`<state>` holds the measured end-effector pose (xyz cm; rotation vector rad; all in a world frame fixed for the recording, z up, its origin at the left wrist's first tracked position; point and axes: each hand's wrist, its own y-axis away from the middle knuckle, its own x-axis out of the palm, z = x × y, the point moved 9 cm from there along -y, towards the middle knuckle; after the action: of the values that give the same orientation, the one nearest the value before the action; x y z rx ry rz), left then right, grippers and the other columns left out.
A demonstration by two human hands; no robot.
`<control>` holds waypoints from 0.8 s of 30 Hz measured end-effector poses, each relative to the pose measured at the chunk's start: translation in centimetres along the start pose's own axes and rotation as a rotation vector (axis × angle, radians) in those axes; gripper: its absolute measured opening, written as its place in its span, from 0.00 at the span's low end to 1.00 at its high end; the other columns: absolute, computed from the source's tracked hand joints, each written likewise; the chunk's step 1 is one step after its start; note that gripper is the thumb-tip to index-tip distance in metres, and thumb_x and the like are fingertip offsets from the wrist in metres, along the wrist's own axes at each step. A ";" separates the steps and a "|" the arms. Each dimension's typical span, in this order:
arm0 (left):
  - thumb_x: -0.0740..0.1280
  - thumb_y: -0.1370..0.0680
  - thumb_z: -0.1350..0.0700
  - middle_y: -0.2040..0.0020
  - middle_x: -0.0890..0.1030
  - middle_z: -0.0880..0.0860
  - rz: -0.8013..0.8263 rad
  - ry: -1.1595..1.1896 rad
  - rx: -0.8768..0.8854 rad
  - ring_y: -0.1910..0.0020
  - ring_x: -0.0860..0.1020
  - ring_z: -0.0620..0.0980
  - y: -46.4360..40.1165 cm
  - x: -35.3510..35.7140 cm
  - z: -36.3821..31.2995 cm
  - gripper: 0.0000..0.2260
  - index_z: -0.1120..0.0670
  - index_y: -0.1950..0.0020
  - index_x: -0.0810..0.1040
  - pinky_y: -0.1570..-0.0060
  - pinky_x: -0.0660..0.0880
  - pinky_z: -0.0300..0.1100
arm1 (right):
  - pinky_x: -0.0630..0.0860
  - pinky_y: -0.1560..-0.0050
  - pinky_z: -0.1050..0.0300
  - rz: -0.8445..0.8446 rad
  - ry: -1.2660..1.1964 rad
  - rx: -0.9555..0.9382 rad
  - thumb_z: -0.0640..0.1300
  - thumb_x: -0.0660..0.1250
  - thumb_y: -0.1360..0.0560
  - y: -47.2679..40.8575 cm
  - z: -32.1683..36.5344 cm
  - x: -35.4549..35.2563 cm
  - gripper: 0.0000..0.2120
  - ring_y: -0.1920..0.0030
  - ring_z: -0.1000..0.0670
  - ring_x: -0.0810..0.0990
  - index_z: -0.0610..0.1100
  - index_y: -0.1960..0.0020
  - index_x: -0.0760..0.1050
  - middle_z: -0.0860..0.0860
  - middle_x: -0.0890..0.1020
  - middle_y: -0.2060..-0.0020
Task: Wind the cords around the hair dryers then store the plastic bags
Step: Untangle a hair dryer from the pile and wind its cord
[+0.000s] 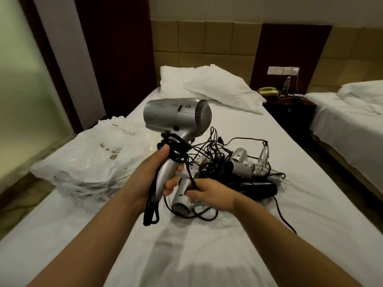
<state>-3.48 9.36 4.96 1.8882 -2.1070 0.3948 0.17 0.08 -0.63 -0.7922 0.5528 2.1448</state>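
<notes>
My left hand [157, 175] grips the handle of a silver hair dryer [176, 117], held upright above the bed with its grille facing right. Its black cord [174, 150] is looped a few times around the top of the handle, and a slack loop hangs below my wrist. My right hand [207, 193] pinches a stretch of that cord just right of the handle. Behind my hands, several more silver hair dryers [242, 166] lie in a tangle of black cords on the sheet. One of them [182, 199] lies directly under my right hand. A pile of white plastic bags [91, 160] sits at the left.
The white bed [186, 245] has two pillows [209, 85] at its head. A dark nightstand [290, 112] with a telephone and a bottle stands to the right, and a second bed [352, 112] lies beyond it. A frosted glass wall runs along the left.
</notes>
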 end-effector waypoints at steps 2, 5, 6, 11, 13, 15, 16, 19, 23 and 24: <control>0.63 0.28 0.48 0.67 0.75 0.55 -0.074 -0.131 0.007 0.81 0.68 0.46 0.1 -1.7 -0.6 0.15 0.59 0.50 0.72 0.83 0.63 0.32 | 0.74 0.58 0.55 0.023 -0.150 0.009 0.41 0.58 0.21 1.1 -0.3 1.0 0.10 0.69 0.54 0.76 0.46 0.59 0.73 0.54 0.77 0.73; 0.71 0.29 0.57 0.64 0.76 0.58 -0.175 -0.393 -0.037 0.79 0.69 0.48 0.2 -4.0 -0.6 0.14 0.58 0.47 0.72 0.81 0.64 0.35 | 0.70 0.67 0.59 0.096 -0.083 0.020 0.47 0.56 0.19 3.1 -0.2 1.8 0.10 0.73 0.55 0.71 0.42 0.53 0.71 0.52 0.73 0.74; 0.70 0.33 0.59 0.63 0.76 0.59 -0.197 -0.450 -0.069 0.79 0.69 0.49 0.2 -4.6 -0.3 0.18 0.58 0.45 0.72 0.81 0.64 0.36 | 0.71 0.65 0.59 0.112 0.031 0.006 0.50 0.56 0.20 3.7 0.0 1.8 0.11 0.70 0.54 0.71 0.43 0.52 0.70 0.51 0.73 0.69; 0.67 0.27 0.60 0.64 0.76 0.57 -0.212 -0.924 -0.145 0.75 0.73 0.48 0.0 -5.5 0.7 0.18 0.54 0.40 0.66 0.75 0.69 0.40 | 0.68 0.56 0.57 0.197 0.502 -0.095 0.54 0.56 0.20 6.0 2.1 0.5 0.12 0.58 0.51 0.71 0.46 0.49 0.69 0.53 0.73 0.60; 0.67 0.26 0.58 0.59 0.77 0.53 -0.170 -1.181 -0.099 0.69 0.76 0.47 -0.4 -5.0 0.6 0.21 0.52 0.36 0.63 0.71 0.71 0.39 | 0.64 0.64 0.62 0.265 0.556 -0.077 0.53 0.57 0.20 7.0 2.9 -0.3 0.10 0.65 0.57 0.67 0.49 0.57 0.67 0.57 0.68 0.66; 0.68 0.26 0.56 0.51 0.78 0.53 -0.108 -1.414 -0.058 0.58 0.77 0.50 -0.9 -4.3 0.8 0.26 0.54 0.31 0.61 0.62 0.70 0.41 | 0.64 0.64 0.65 0.267 0.559 -0.101 0.51 0.59 0.20 7.5 3.8 -1.2 0.14 0.67 0.60 0.67 0.52 0.64 0.64 0.57 0.68 0.67; 0.68 0.25 0.55 0.48 0.78 0.55 -0.086 -1.521 -0.050 0.53 0.77 0.53 -1.1 -4.0 0.9 0.28 0.54 0.29 0.60 0.60 0.69 0.41 | 0.64 0.64 0.65 0.246 0.537 -0.124 0.50 0.60 0.21 7.7 4.4 -1.6 0.14 0.67 0.60 0.67 0.52 0.65 0.64 0.57 0.69 0.68; 0.67 0.25 0.52 0.42 0.78 0.55 -0.029 -1.823 0.008 0.47 0.77 0.57 -1.6 -2.2 1.6 0.28 0.49 0.28 0.58 0.58 0.71 0.44 | 0.65 0.63 0.68 0.093 0.471 -0.206 0.46 0.64 0.23 6.7 5.9 -3.8 0.07 0.67 0.60 0.70 0.50 0.60 0.74 0.58 0.70 0.70; 0.64 0.24 0.50 0.41 0.77 0.51 0.125 -2.069 0.106 0.46 0.77 0.55 -0.9 1.0 2.5 0.24 0.46 0.30 0.60 0.62 0.68 0.42 | 0.69 0.59 0.61 -0.158 0.544 -0.210 0.47 0.67 0.26 4.9 7.0 -8.2 0.07 0.64 0.54 0.73 0.47 0.61 0.77 0.55 0.76 0.69; 0.64 0.24 0.49 0.40 0.77 0.50 0.170 -2.077 0.124 0.45 0.77 0.54 -0.5 1.6 2.6 0.26 0.44 0.29 0.59 0.62 0.67 0.42 | 0.68 0.61 0.63 -0.213 0.526 -0.213 0.48 0.69 0.27 4.7 7.1 -9.2 0.08 0.65 0.55 0.73 0.47 0.63 0.76 0.54 0.76 0.70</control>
<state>-3.17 6.88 3.18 2.2272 -2.9233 -2.4699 -1.35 -3.21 11.32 -1.4848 0.4767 1.8124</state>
